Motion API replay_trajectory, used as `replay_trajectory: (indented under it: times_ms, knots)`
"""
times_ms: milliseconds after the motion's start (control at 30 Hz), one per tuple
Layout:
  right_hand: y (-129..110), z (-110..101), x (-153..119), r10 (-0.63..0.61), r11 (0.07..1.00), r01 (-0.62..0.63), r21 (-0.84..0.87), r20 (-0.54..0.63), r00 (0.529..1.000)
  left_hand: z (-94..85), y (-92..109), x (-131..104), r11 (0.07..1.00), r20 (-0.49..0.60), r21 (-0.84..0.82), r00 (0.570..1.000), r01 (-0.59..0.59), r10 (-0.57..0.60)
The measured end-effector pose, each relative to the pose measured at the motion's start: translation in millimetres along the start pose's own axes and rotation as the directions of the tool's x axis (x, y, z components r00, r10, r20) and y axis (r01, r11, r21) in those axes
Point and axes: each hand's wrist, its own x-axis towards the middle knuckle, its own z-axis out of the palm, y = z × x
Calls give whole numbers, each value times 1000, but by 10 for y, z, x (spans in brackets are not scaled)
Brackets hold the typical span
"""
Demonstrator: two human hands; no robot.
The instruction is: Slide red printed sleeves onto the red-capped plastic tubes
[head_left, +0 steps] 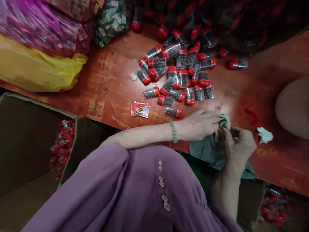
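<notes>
Dim, softly blurred, glare on table (127, 72)

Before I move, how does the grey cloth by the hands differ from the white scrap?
Colour: the grey cloth is grey-green; the white scrap is much paler.
Size: the cloth looks far larger than the scrap.
Place: the cloth hangs over the edge of the table; the scrap lies wholly on it, right of the right hand.
Both look creased.
</notes>
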Motion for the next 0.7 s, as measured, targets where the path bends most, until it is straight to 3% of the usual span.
replay_trajectory:
  times_ms: [67,100,133,200,300,400,533,633,700]
  knots:
    - [-277,4,-18,-119,993,119,20,-14,993,-213,-87,-491,999,-75,-4,996,-45,45]
    - [-440,37,-19,-185,980,189,67,-64,981,-304,-142,-737,1000,-133,17,991,23,-21]
    - [-610,92,-14,-242,961,244,131,-33,970,-378,-201,-971,992,-191,45,976,114,-103]
    - [-937,247,11,-412,903,387,184,124,903,-468,-310,-1378,949,-258,105,930,296,-262]
    - [-1326,494,65,-533,838,538,91,351,770,-468,-420,-1791,858,-225,198,874,474,-431]
    - [-1560,654,119,-500,799,601,-12,542,675,-377,-481,-1982,812,-178,266,854,520,-488]
    - [-1684,722,181,-430,772,633,-64,681,592,-270,-560,-2055,818,-205,284,865,500,-458]
    - [-1702,720,223,-431,753,656,-56,710,556,-247,-619,-2087,846,-222,268,885,460,-410]
    - [-1695,706,254,-450,762,646,-32,692,565,-248,-647,-2106,865,-250,248,891,436,-378]
